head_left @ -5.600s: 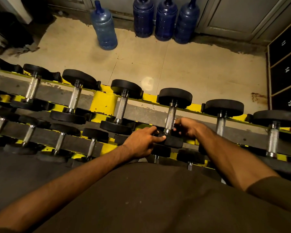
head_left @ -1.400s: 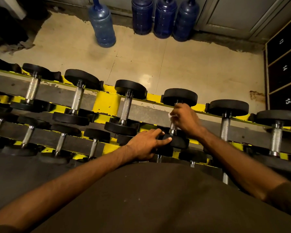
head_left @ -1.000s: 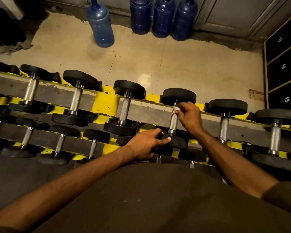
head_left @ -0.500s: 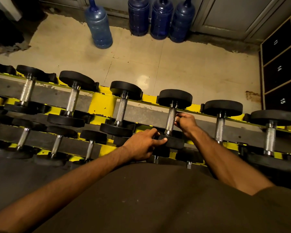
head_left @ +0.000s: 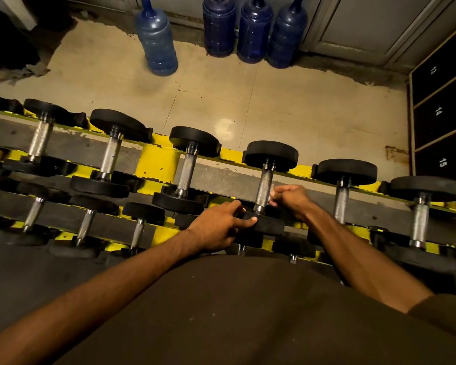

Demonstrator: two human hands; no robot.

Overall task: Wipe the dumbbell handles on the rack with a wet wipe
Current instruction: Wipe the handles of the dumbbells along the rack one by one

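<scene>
**Hands at the fourth dumbbell on the top rail**

Head view: the dumbbell lies across the top rail of the yellow-and-grey rack, among others in a row. The left hand rests on its near weight head, fingers fairly straight and thumb laid along the rim, not clenched. The right hand is curled into a loose fist just right of the knurled handle, fingertips touching its lower part. A pale scrap at those fingertips is probably the wet wipe, pinched there, though it is too small to be sure.

On the floor beyond the rack stands a translucent blue water jug, upright; its fill level cannot be told. Three darker jugs stand close together against the wall. At the right edge are dark compartments numbered 13, 14 and 15, with their contents hidden.
</scene>
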